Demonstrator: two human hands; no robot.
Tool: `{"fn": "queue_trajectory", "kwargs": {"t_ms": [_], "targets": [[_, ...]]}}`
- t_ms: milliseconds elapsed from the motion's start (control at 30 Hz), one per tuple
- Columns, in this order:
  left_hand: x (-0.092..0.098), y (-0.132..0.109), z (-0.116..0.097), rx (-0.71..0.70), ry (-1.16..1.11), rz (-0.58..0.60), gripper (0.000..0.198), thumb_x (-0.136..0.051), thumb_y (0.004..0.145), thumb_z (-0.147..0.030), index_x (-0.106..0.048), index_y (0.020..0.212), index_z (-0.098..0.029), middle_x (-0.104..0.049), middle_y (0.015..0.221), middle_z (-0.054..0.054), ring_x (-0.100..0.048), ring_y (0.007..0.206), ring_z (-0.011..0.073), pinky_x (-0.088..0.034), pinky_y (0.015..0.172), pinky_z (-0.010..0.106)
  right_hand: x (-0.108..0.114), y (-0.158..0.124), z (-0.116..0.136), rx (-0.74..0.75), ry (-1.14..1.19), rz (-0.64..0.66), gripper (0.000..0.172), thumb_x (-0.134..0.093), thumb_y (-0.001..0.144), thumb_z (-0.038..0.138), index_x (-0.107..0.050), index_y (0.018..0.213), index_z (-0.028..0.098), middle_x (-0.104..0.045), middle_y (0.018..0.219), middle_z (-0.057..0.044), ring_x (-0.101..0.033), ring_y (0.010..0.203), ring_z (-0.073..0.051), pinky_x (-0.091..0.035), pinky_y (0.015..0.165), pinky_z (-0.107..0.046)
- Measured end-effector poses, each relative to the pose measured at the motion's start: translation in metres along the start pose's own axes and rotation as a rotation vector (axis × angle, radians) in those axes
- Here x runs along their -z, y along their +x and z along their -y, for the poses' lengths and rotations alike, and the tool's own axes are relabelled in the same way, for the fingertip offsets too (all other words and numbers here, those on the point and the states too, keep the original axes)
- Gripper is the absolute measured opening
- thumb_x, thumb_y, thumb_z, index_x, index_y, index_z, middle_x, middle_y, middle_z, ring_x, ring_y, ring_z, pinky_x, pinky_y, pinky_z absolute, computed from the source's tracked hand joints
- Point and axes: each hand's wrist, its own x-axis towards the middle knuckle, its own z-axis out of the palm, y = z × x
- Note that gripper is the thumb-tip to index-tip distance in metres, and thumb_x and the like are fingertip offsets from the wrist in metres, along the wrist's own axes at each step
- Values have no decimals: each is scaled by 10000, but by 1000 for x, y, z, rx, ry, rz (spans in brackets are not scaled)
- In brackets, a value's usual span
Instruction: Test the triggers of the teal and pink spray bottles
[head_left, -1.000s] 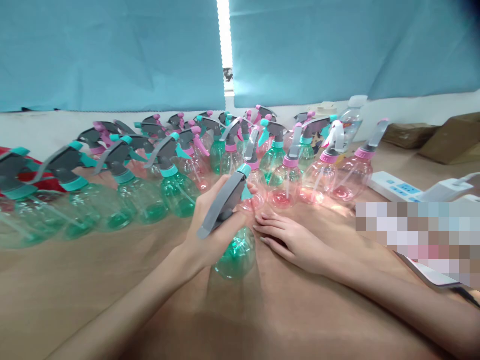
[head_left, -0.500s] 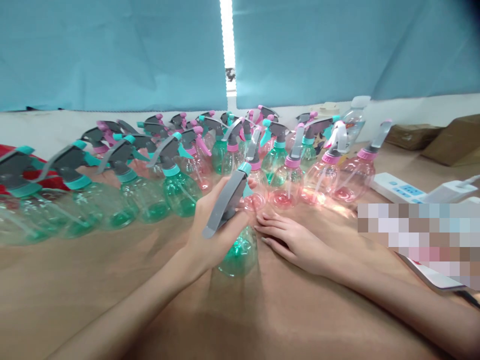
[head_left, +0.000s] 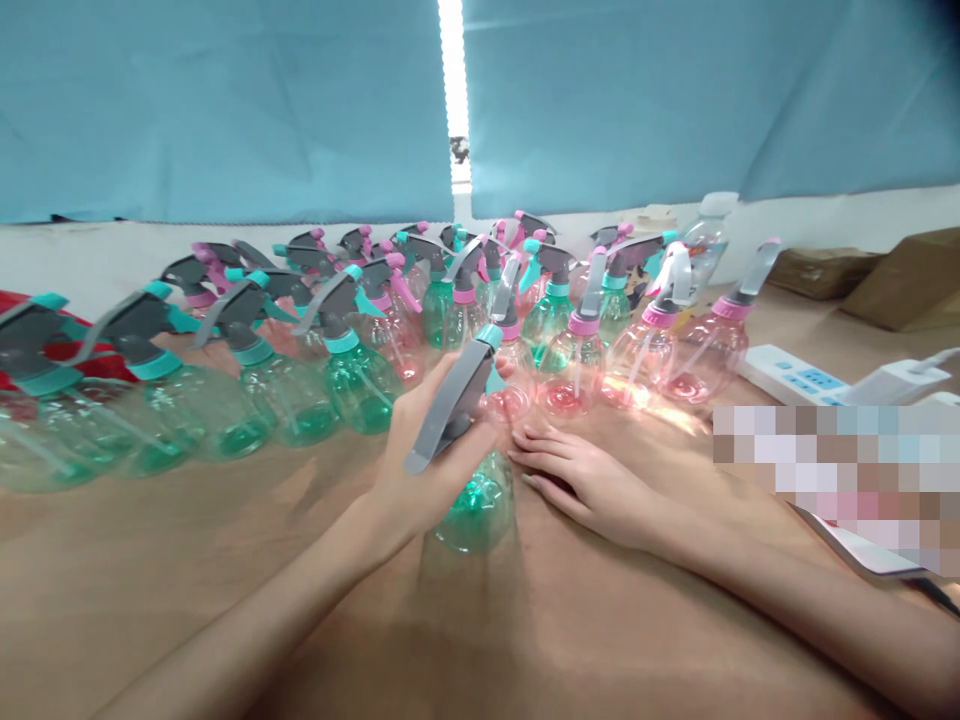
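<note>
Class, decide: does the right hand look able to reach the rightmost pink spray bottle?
Probably yes: the right hand seems empty, and nothing visible stands between it and the pink spray bottle.

Bare hands (head_left: 577,475) — slender fingers (head_left: 546,446) — forearms (head_left: 300,600) uncovered, sleeveless to picture edge.

At the middle of the bench (head_left: 300,580), one spray bottle (head_left: 476,525) is in the left hand (head_left: 420,450) (whether its base meets the surface is hard to tell). The right hand (head_left: 574,475) lies on the bench just to its right. Beyond them, a left-hand row of bottles (head_left: 304,400) runs from the left edge towards the left hand; another row (head_left: 571,370) stands beyond the right hand. More bottles (head_left: 556,310) crowd behind both. A drink bottle (head_left: 705,250) stands behind the right row's end, with a box (head_left: 907,285) further right. Nearer, at right, lies a power strip (head_left: 795,375) with an adapter (head_left: 892,385). A curtain (head_left: 225,110) hangs behind everything.
</note>
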Motion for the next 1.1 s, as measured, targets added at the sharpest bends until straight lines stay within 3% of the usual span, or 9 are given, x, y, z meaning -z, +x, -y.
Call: {"fn": "queue_trajectory", "kwargs": {"t_ms": [700, 967, 1100], "targets": [[-1, 1, 0, 21, -6, -9, 102, -547, 776, -181, -459, 797, -228, -493, 733, -34, -444, 590, 121, -382, 577, 273, 0, 0, 1, -1, 10, -10, 332, -439, 995, 243, -644, 1249, 182, -646, 1306, -105, -550, 1269, -260, -417, 1101, -495], [0, 2, 3, 17, -15, 10, 117, -545, 788, -195, -563, 894, -239, -489, 761, -32, -482, 657, 142, -415, 641, 294, -1, 1, 0, 8, 16, -9, 323, -440, 995, 239, -651, 1233, 187, -652, 1298, -97, -564, 1249, -252, -424, 1097, -488], [1, 2, 3, 7, -8, 20, 80, -559, 793, -229, -490, 751, -225, -511, 731, -28, -489, 621, 140, -428, 630, 306, -1, 1, 0, 5, 11, -23, 327, -455, 987, 231, -639, 1254, 200, -648, 1304, -99, -559, 1260, -262, -433, 1088, -503]]}}
